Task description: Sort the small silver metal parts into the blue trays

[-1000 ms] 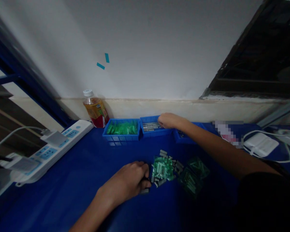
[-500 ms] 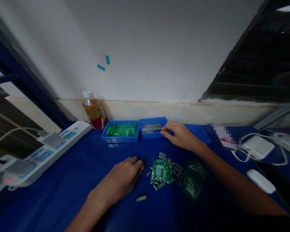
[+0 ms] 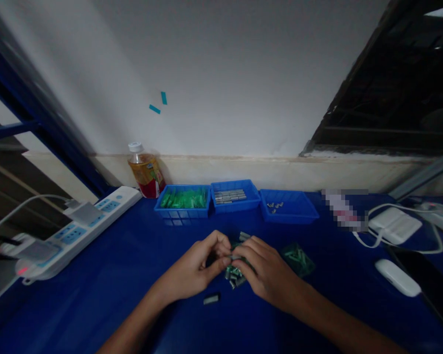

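Observation:
My left hand and my right hand meet over a heap of small grey metal parts and green pieces on the blue table. Both hands have their fingers pinched together on a small part between them, too small to name. A single grey part lies on the table just in front of my left hand. A clear bag of green pieces lies to the right of my right hand.
Three blue bins stand at the back: one with green pieces, one with grey metal parts, one with a few small parts. A drink bottle, a white power strip, a white charger and a white mouse are around.
My right hand has come back from the blue bins to the heap and now meets my left hand there. My left hand has risen slightly and pinches at the heap.

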A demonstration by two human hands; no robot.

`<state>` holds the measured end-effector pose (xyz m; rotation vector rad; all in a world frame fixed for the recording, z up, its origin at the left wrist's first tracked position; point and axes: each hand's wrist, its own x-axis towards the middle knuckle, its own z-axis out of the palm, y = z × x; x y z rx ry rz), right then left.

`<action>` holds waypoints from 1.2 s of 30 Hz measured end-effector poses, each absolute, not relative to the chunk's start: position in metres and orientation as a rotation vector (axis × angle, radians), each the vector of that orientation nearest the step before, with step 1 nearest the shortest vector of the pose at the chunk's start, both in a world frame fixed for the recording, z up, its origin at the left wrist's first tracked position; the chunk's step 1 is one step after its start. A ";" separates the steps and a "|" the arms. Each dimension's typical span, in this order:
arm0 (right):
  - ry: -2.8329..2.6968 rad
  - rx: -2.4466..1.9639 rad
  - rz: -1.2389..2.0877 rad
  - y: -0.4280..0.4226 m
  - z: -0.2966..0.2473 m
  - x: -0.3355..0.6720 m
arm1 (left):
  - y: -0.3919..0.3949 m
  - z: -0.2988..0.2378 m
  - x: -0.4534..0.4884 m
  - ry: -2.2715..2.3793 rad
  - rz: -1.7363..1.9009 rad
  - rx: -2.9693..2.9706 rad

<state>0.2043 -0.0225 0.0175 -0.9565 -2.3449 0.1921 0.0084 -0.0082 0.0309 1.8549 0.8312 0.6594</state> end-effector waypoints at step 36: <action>-3.080 -1.628 0.230 0.171 0.065 0.193 | -0.001 0.024 -0.002 1.248 0.124 2.325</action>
